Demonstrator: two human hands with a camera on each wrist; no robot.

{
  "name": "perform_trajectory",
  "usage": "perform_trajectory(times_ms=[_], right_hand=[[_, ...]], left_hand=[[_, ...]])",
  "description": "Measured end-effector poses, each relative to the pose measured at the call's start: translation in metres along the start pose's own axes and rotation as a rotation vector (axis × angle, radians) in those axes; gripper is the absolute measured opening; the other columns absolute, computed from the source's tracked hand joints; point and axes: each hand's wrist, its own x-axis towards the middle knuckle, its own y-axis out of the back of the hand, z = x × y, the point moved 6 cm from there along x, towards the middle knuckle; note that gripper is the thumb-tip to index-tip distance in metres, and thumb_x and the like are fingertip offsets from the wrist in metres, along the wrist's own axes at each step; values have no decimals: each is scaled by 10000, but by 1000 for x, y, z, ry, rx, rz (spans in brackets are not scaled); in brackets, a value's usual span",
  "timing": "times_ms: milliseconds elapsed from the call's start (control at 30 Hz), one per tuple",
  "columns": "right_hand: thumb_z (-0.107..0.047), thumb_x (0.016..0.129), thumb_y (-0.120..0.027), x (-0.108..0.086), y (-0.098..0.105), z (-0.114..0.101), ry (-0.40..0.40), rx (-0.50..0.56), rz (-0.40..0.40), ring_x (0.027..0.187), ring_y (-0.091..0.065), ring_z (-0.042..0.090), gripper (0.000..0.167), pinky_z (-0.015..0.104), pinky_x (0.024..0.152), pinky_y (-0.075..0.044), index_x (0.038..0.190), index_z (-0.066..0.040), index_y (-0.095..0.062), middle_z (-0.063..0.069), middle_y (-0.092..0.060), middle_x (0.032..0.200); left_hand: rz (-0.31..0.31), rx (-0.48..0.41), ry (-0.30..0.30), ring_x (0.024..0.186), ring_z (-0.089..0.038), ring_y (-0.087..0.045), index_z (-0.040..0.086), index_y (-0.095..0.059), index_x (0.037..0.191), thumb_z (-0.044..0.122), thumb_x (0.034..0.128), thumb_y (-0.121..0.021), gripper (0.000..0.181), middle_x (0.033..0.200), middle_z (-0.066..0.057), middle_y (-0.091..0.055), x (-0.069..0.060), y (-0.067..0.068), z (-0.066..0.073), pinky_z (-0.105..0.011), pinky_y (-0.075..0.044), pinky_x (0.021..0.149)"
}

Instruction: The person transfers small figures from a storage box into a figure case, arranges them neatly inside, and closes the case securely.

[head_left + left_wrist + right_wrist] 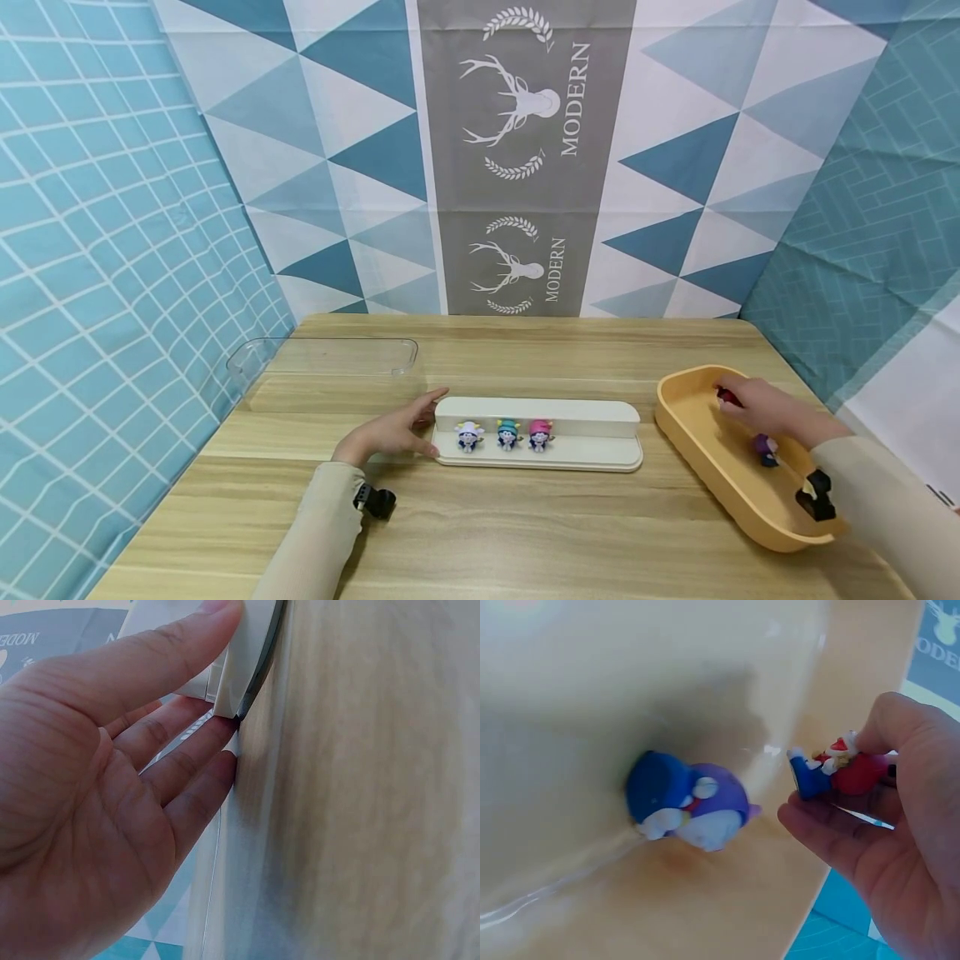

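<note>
My left hand (390, 429) holds the left end of a white two-level display stand (570, 450), its thumb on one side and fingers on the other. Three small figurines sit in a row on the stand's lower step: one with a white hat (468, 437), one with a teal hat (507, 434) and one with a pink hat (540, 436). Inside the orange-yellow tray (705, 462) at the right, my right hand (776, 408) pinches a red-and-blue figurine (847, 769) between thumb and fingers. A purple-and-blue figurine (697, 799) lies in the tray near that hand.
A clear plastic cover (330, 375) stands at the back left of the wooden table (525, 533), behind my left hand. Patterned cloth (517, 167) hangs at the back and on both sides. The tray is close to the table's right edge.
</note>
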Motion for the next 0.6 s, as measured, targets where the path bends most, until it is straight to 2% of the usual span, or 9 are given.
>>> perform_trajectory(times_ms=[133, 233, 333, 467, 533, 600], right_hand=[[-32, 953, -598, 0, 5, -1, -32, 42, -13, 775, -526, 169, 291, 347, 686, -481, 1182, 142, -552, 94, -619, 947], [-52, 996, -550, -1, 6, 1, -65, 107, -26, 777, -534, 116, 350, 313, 688, -475, 1267, 167, -512, 95, -627, 977], [-67, 1039, -490, -2, 8, 2, -79, 225, -23, 849, -567, 44, 392, 275, 720, -523, 1323, 201, -453, 191, -636, 1082], [-67, 1067, -422, -4, 13, 2, -74, 408, 14, 942, -577, -27, 417, 232, 763, -555, 1381, 205, -389, 324, -562, 1231], [-66, 1069, -417, -5, 16, 2, -60, 465, 47, 953, -565, -61, 421, 200, 767, -546, 1398, 194, -381, 280, -557, 1268], [-66, 1071, -408, -6, 18, 1, -43, 546, 70, 973, -565, -72, 428, 175, 776, -539, 1416, 183, -364, 110, -574, 1283]], left_hand=[[2, 6, 0, 1406, -446, -322, 33, -104, 1590, 44, 812, -814, 1053, 1526, -308, -319, 0, 0, 0, -547, -262, 1153], [-1, 7, -1, 1406, -447, -322, 33, -102, 1590, 45, 815, -812, 1051, 1525, -307, -323, 0, 0, 0, -550, -262, 1153], [-3, 6, 0, 1408, -449, -317, 36, -99, 1591, 51, 818, -811, 1051, 1527, -307, -319, -1, 0, 0, -553, -257, 1154], [-3, 5, 3, 1412, -450, -309, 44, -98, 1593, 61, 820, -812, 1052, 1534, -307, -308, -1, 0, -1, -550, -252, 1156], [-2, 6, 6, 1414, -448, -307, 50, -98, 1595, 65, 820, -813, 1055, 1538, -305, -301, -1, 0, -1, -546, -251, 1158], [0, 10, 7, 1412, -443, -314, 59, -102, 1597, 72, 819, -815, 1056, 1537, -300, -308, 0, 0, -2, -542, -253, 1158]])
